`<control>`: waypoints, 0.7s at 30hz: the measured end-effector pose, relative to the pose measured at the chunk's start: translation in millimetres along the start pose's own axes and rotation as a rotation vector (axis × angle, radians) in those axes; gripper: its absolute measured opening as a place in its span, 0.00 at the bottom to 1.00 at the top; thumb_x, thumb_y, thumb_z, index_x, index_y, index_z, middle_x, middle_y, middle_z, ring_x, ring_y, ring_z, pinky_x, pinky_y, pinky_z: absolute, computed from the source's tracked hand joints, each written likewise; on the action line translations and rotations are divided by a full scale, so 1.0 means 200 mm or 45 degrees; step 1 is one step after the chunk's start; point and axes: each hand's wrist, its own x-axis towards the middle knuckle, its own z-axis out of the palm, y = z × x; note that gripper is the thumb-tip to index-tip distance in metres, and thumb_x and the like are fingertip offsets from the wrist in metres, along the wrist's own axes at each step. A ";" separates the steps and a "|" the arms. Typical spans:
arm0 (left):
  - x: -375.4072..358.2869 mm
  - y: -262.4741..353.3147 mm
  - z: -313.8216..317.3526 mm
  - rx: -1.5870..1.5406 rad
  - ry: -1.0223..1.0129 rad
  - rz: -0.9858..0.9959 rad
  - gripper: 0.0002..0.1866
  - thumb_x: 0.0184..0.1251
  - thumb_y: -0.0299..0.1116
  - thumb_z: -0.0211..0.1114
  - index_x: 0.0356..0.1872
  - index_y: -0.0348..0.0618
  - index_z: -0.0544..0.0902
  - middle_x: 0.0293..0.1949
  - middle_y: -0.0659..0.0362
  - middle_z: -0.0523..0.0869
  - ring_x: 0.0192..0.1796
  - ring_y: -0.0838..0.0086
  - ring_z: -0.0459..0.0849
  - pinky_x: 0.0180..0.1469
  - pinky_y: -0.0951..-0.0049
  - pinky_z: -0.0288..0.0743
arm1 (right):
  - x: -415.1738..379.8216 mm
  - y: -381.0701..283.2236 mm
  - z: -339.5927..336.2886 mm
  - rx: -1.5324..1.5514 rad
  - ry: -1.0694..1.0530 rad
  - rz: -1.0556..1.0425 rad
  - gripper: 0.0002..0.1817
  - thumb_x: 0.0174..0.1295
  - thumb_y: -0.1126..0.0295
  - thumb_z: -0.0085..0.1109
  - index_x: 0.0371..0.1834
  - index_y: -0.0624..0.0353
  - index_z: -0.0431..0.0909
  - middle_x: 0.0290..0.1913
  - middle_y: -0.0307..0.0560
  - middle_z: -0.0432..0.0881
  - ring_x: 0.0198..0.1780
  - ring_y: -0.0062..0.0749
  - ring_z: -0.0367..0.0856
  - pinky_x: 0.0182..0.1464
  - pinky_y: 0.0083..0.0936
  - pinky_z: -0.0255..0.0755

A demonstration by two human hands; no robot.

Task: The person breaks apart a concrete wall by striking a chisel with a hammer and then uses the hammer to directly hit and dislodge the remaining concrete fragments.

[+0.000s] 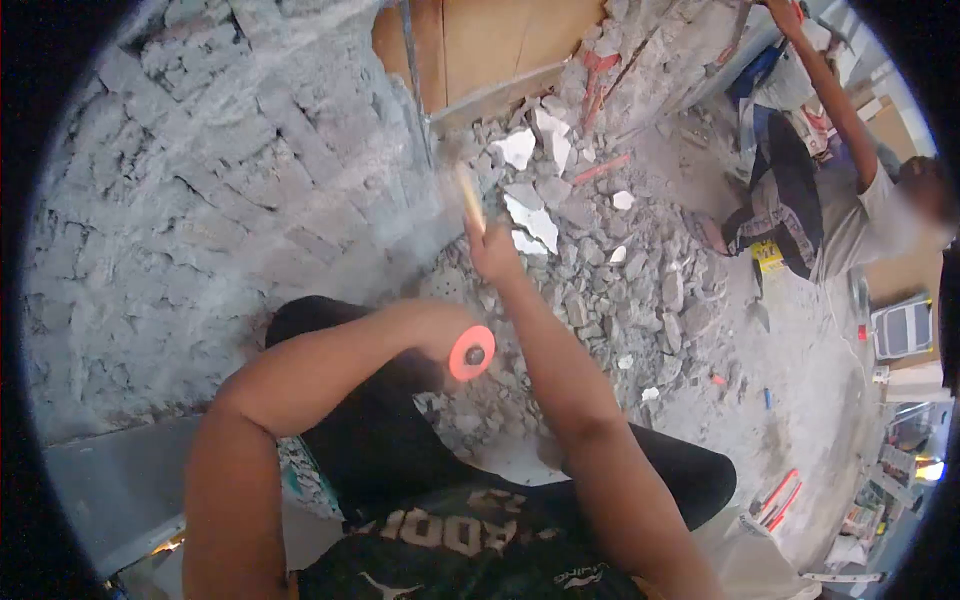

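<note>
Near the middle, my left hand (437, 328) is wrapped round a tool with a round orange-red guard (472, 353) and a dark metal end at its centre; the rest of that tool is hidden below the hand. Farther forward and to the right, my right hand (495, 252) grips a light wooden handle (469, 200) whose far end is blurred by motion. Beneath both hands lies grey rubble (600, 290) with white plaster pieces (531, 222). The rough, chipped grey wall (230, 190) stands to the left.
Another person (850, 200) is at the upper right with an arm raised. A brown wooden panel (480, 50) is at the top. Red-handled tools (782, 498) lie on the floor at the lower right. A grey box (903, 329) is at the right edge.
</note>
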 end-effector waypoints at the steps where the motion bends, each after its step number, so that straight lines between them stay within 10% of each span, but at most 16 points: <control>1: 0.03 -0.04 0.01 0.029 0.013 -0.013 0.12 0.50 0.39 0.70 0.32 0.43 0.85 0.36 0.48 0.87 0.40 0.49 0.85 0.41 0.56 0.77 | -0.04 0.02 -0.02 -0.076 -0.001 0.130 0.30 0.69 0.46 0.47 0.35 0.69 0.78 0.32 0.71 0.81 0.39 0.67 0.81 0.43 0.51 0.74; 10: 0.04 0.00 0.02 0.201 0.021 -0.076 0.15 0.53 0.42 0.69 0.39 0.44 0.85 0.39 0.49 0.88 0.43 0.52 0.85 0.44 0.56 0.77 | -0.80 1.01 -0.19 -0.477 -0.332 0.512 0.36 0.69 0.40 0.41 0.40 0.70 0.80 0.36 0.71 0.83 0.43 0.65 0.82 0.48 0.51 0.74; 18: 0.13 0.19 0.02 0.039 0.040 0.117 0.16 0.49 0.38 0.73 0.39 0.43 0.84 0.40 0.48 0.87 0.42 0.52 0.85 0.41 0.58 0.77 | -1.04 0.96 -0.22 0.128 -0.203 1.085 0.38 0.69 0.38 0.41 0.37 0.72 0.78 0.23 0.57 0.79 0.23 0.50 0.81 0.27 0.45 0.75; 19: 0.15 0.19 0.02 0.055 0.018 0.100 0.16 0.49 0.38 0.73 0.39 0.43 0.84 0.40 0.48 0.87 0.42 0.52 0.85 0.41 0.58 0.77 | -1.03 0.86 -0.27 0.112 -0.255 1.165 0.40 0.70 0.38 0.37 0.39 0.73 0.80 0.32 0.66 0.84 0.35 0.62 0.83 0.42 0.48 0.75; 21: 0.21 0.16 0.03 0.026 0.209 0.145 0.17 0.47 0.37 0.75 0.38 0.42 0.84 0.37 0.47 0.86 0.41 0.51 0.84 0.42 0.58 0.77 | -1.05 0.99 -0.19 0.118 -0.237 1.130 0.40 0.70 0.39 0.37 0.39 0.73 0.80 0.31 0.65 0.83 0.33 0.59 0.84 0.39 0.48 0.75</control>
